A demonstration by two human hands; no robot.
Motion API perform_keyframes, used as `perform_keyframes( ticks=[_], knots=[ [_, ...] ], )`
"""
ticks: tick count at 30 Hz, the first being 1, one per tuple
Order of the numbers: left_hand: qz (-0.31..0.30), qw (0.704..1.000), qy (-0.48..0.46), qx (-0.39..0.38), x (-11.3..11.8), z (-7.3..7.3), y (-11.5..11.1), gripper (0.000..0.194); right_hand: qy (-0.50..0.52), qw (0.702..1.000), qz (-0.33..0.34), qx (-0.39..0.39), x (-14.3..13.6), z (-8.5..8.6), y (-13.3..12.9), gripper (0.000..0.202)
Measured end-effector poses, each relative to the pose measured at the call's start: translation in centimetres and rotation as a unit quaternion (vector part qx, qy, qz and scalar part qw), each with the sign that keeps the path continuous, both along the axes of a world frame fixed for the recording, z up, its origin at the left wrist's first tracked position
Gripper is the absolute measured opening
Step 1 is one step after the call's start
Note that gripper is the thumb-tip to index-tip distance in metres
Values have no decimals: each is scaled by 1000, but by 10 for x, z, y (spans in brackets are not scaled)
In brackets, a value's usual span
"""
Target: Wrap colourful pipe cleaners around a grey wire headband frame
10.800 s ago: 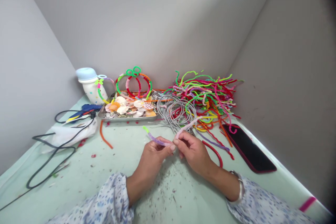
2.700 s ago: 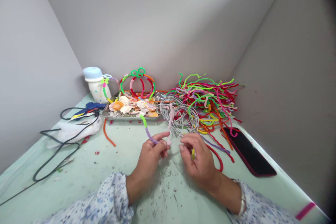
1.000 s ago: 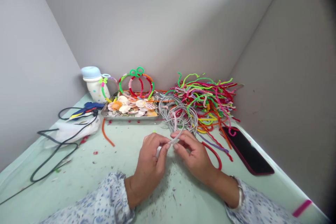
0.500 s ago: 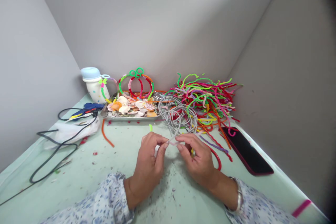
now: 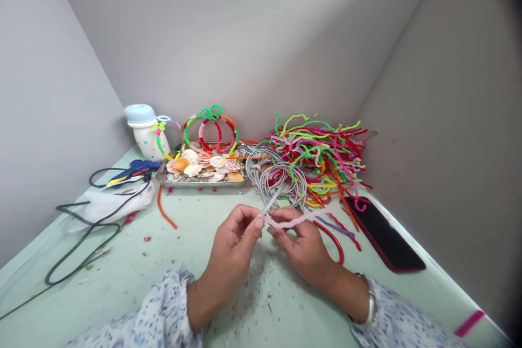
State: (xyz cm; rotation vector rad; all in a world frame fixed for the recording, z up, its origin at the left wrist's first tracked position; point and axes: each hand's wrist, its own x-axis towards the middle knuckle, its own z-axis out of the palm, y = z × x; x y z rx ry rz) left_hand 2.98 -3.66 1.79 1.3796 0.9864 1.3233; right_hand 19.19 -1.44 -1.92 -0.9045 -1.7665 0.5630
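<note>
Being pinched by the left hand [image 5: 230, 247] are one pink pipe cleaner [image 5: 290, 224] and one grey strand [image 5: 271, 205]; the right hand [image 5: 304, 247] is curled close behind, its hold unclear. Beyond, coiled wire [image 5: 265, 188], one shell-filled tray [image 5: 204, 184] and one bottle [image 5: 149, 141] are set; one phone [image 5: 387, 236] is laid rightward. The littered tabletop [image 5: 175, 253] is enclosed by walls [image 5: 244, 38].

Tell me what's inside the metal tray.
The metal tray holds seashells, with white and orange ones on top. Anything beneath them is covered and cannot be seen.
</note>
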Motion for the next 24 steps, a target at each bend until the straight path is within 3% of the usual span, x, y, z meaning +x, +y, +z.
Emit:
perform_keyframes(
  ticks=[4,14,19,24],
  knots=[
    [-44,999,-2,-10,-1,-2,1,15,25,998,9,59,1,2,-1,12],
    [-67,991,94,63,-6,-8,-1,17,8,990,18,139,0,10,-6,16],
    [-74,984,135,87,-7,-6,1,22,-53,981,8,187,2,14,-9,15],
    [-84,987,115,71,-9,-7,0,21,-81,970,15,230,4,16,-11,16]
  ],
)
